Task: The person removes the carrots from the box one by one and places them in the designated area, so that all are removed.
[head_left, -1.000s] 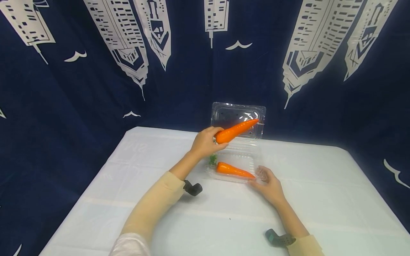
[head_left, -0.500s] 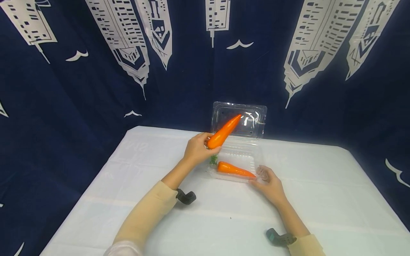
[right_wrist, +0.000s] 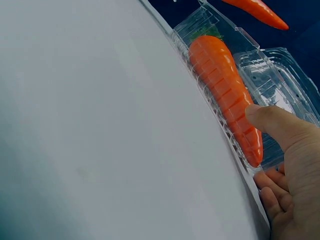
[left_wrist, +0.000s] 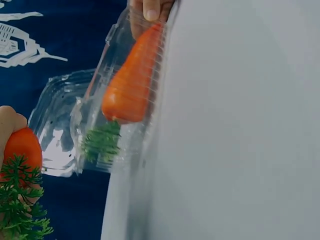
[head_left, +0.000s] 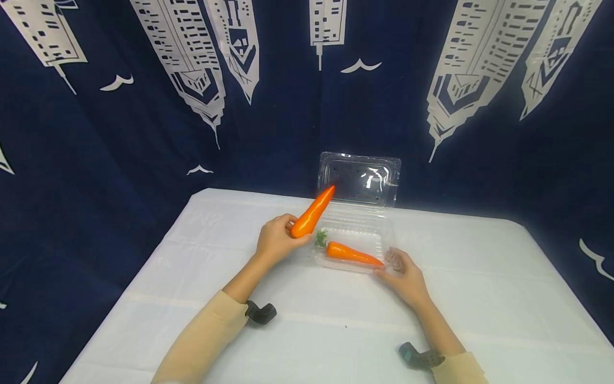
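Note:
My left hand (head_left: 274,241) grips an orange carrot (head_left: 314,212) by its thick end, raised to the left of a clear plastic container (head_left: 352,269). The tip slants up and to the right. Leafy green tops (left_wrist: 22,200) hang below my fingers in the left wrist view. A second carrot (head_left: 352,254) lies inside the container along its near wall, its green leaves (head_left: 321,238) at the left end. At the near right corner, my right hand (head_left: 406,280) holds the container, thumb on the front wall and fingers curled at the end wall.
The container's hinged lid (head_left: 358,178) stands raised at the back, near the table's far edge. A white cloth covers the table (head_left: 307,336). Behind it hangs a dark blue curtain (head_left: 288,128) with a white building print.
My left hand has drawn the carrot left and down, away from over the container and lid, and its tip has turned more upward. The right hand stays at the container.

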